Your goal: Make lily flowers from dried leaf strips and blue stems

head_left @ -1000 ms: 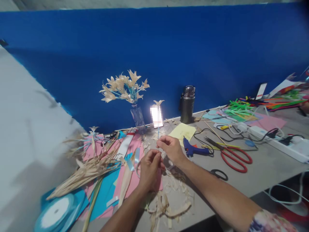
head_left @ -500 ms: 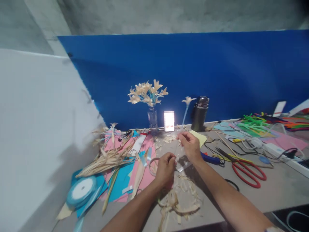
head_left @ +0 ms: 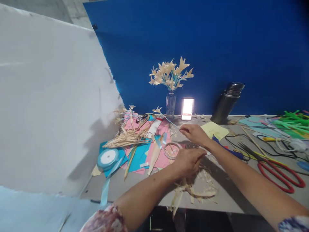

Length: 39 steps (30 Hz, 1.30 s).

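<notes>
My right hand pinches the thin blue-wrapped stem of an artificial flower. The cream bloom points away to the left, its stem slanting down toward my fingertips. Close below and in front, my left hand has its fingers pressed together; what they grip is hidden. A roll of tape lies just left of this hand. Beneath it, pale dried husk scraps are scattered on the table.
Behind stands a glass vase of similar flowers beside a lit phone. A dark flask is at back right, red-handled scissors at right. Dried husks and a blue ribbon spool lie left.
The flower has tipped from upright to slanting left in my right hand. My left hand has moved nearer, below the right one. The view has turned left and down.
</notes>
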Available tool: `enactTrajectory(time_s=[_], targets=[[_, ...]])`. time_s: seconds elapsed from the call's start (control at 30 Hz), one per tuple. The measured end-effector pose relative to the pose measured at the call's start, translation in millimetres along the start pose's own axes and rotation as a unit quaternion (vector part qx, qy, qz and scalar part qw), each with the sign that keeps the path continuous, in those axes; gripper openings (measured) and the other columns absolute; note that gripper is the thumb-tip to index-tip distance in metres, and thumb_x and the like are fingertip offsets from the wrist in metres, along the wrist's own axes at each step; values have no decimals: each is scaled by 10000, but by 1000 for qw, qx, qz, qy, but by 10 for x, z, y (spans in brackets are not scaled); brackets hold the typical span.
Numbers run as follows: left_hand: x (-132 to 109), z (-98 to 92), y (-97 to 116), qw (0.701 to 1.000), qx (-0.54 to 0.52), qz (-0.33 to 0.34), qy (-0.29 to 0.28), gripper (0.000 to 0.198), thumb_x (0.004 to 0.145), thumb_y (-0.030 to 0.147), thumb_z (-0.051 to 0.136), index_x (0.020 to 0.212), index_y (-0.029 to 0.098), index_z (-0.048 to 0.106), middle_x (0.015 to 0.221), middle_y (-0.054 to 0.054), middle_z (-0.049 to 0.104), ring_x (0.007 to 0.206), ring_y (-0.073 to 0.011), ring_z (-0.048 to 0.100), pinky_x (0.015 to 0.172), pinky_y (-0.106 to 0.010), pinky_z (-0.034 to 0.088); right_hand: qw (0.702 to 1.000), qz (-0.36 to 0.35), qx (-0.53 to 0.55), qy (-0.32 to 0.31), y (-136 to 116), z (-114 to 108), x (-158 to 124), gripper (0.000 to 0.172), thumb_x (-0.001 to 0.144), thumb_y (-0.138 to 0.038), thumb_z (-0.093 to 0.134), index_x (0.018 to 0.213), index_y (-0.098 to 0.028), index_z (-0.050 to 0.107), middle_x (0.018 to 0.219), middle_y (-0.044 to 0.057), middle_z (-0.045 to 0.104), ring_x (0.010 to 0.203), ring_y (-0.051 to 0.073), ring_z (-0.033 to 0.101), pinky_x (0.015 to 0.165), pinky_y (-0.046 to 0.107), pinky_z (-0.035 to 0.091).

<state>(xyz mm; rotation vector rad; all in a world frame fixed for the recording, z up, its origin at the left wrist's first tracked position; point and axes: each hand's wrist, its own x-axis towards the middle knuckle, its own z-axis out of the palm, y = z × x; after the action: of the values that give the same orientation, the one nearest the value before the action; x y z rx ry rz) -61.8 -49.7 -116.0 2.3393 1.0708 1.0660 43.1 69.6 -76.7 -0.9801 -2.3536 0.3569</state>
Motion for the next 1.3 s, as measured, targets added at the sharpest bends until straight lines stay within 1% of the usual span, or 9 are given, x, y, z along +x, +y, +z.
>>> enactTrajectory(time_s=[0.27, 0.47, 0.6, 0.73, 0.87, 0.97, 1.03, 1.17, 1.3], targets=[[0, -70, -20, 992, 81, -43, 81, 404, 1033, 335, 323, 965, 179, 689, 832, -95, 723, 750, -209, 662, 713, -313, 455, 997, 67, 10, -21, 27, 450, 640, 188, 828, -189, 585, 769, -163, 762, 720, 45, 737, 611, 152, 594, 569, 243, 360], [15, -85, -67, 991, 109, -54, 63, 477, 1037, 411, 284, 847, 195, 665, 768, -74, 690, 709, -190, 632, 667, -292, 420, 995, 95, -20, -33, 36, 702, 864, 187, 831, -187, 597, 779, -160, 774, 790, 103, 765, 691, 179, 630, 629, 250, 369], [7, -70, -98, 990, 114, -61, 56, 459, 1033, 419, 308, 856, 201, 670, 768, -70, 694, 704, -192, 632, 651, -295, 418, 996, 83, -11, -30, 30, 718, 958, 191, 825, -137, 596, 739, -152, 766, 776, 111, 762, 728, 195, 647, 661, 258, 379], [4, -63, -128, 989, 115, -76, 56, 377, 1033, 359, 344, 969, 188, 674, 852, -72, 720, 758, -194, 656, 695, -300, 444, 997, 69, 20, -6, 24, 531, 918, 229, 865, -151, 541, 831, -142, 767, 837, 86, 764, 755, 188, 640, 688, 255, 398], [0, -44, -178, 989, 121, -70, 46, 261, 958, 167, 440, 1146, 191, 619, 1023, -74, 703, 870, -191, 649, 723, -299, 459, 995, 77, 61, 31, -21, 155, 493, 291, 951, -251, 454, 920, -139, 721, 768, 39, 713, 672, 164, 595, 643, 249, 414], [-12, -29, -204, 990, 135, -31, 10, 193, 872, 91, 475, 924, 189, 634, 879, -45, 646, 765, -171, 591, 659, -286, 425, 985, 49, 143, 82, -129, -146, -141, 294, 986, -346, 460, 937, -176, 695, 595, -31, 584, 564, 144, 538, 594, 244, 403], [-18, -27, -204, 991, 130, -8, 12, 178, 854, 88, 469, 779, 190, 593, 778, -34, 592, 711, -164, 545, 630, -287, 393, 986, 52, 143, 71, -228, -286, -648, 295, 1008, -354, 437, 923, -196, 672, 611, -34, 572, 556, 138, 537, 560, 242, 388], [-8, -44, -188, 997, 79, 16, 20, 215, 824, 56, 431, 694, 198, 527, 693, -14, 518, 654, -154, 486, 606, -286, 350, 994, 15, 100, 39, -347, -340, -1591, 301, 1027, -303, 415, 784, -216, 570, 642, -23, 582, 579, 138, 565, 592, 258, 400], [9, -66, -164, 999, 28, 25, 29, 224, 852, 45, 415, 727, 195, 524, 719, -17, 527, 667, -149, 487, 613, -278, 349, 973, 112, 110, 171, -306, -207, -2199, 371, 1040, -284, 374, 684, -228, 461, 567, -37, 484, 495, 126, 509, 525, 245, 393]])
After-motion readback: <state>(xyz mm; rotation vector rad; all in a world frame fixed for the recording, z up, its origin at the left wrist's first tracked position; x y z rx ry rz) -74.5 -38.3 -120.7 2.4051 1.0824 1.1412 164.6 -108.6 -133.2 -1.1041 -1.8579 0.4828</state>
